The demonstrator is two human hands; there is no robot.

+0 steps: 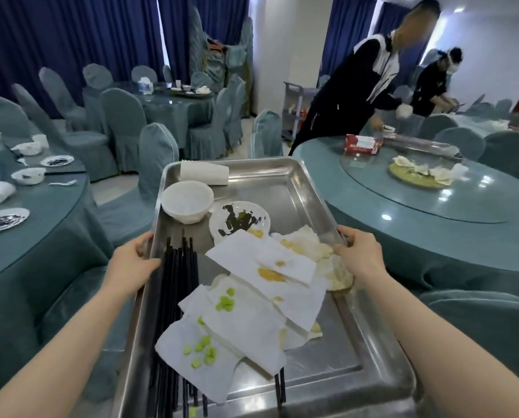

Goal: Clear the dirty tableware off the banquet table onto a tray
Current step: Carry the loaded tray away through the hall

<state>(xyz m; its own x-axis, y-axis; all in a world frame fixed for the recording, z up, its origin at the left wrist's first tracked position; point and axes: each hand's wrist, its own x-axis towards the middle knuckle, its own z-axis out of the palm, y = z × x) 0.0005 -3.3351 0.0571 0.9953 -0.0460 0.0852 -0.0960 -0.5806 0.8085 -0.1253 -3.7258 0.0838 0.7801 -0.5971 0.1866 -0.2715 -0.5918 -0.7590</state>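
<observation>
Carrying the loaded tray [306, 188] at frame centre, left hand [131, 260] and right hand [359, 254] gripping its side rims; next, probably, setting it level beside dirty dishes [29, 175] left.

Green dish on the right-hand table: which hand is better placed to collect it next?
Probably right. The right hand grips the tray edge nearest the green dish; the left hand holds the far edge.
</observation>
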